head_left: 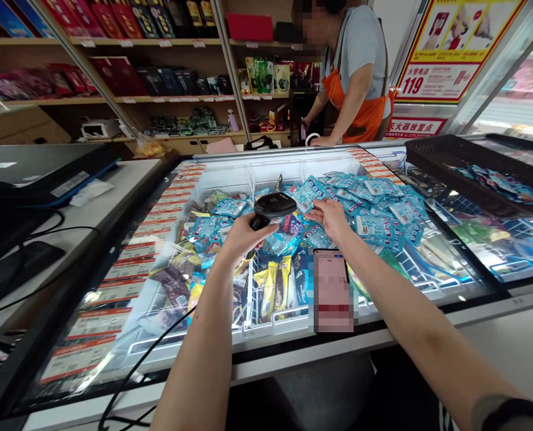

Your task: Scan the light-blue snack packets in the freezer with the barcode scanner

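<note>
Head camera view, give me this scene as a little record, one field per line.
Left hand: holds a black scanner
Right hand: fingers at a blue packet; whether gripped, unclear
Pile: more blue packets, around and beyond the right hand
Phone: screen up on the freezer, near its front edge
Basket: dark, at the right, with blue packets inside
Person: beyond the freezer, in an orange apron
</note>
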A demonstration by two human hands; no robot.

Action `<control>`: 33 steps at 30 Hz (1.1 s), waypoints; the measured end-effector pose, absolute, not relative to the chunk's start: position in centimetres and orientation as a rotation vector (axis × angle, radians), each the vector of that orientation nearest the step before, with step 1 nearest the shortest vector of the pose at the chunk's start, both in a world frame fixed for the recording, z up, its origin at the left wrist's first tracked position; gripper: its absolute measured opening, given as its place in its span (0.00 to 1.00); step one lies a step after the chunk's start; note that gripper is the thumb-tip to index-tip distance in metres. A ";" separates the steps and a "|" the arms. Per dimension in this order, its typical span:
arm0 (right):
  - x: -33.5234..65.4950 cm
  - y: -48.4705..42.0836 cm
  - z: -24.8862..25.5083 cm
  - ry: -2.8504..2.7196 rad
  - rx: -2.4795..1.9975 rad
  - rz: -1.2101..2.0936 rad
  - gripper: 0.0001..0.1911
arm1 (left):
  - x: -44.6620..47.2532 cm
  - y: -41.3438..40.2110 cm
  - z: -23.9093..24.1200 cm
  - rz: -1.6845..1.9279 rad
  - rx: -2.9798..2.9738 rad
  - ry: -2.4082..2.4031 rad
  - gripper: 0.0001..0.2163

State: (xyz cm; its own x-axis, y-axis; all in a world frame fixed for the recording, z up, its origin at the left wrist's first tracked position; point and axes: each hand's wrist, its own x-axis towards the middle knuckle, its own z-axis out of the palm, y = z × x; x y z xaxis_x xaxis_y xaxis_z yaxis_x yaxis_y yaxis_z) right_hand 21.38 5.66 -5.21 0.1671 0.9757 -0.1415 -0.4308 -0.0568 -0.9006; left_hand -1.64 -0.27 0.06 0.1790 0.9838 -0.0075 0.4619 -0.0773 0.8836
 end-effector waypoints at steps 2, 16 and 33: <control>21.3 5.7 -5.1 -0.678 -1.029 1.319 0.14 | -1.5 -0.6 -0.1 0.835 1.651 1.382 0.19; 21.4 5.8 -5.2 -0.655 -1.012 1.341 0.13 | -1.3 -1.0 0.1 0.801 1.665 1.378 0.17; 24.0 6.6 -4.2 -0.814 -1.164 0.894 0.09 | -3.3 -0.2 -0.6 1.070 1.534 1.393 0.16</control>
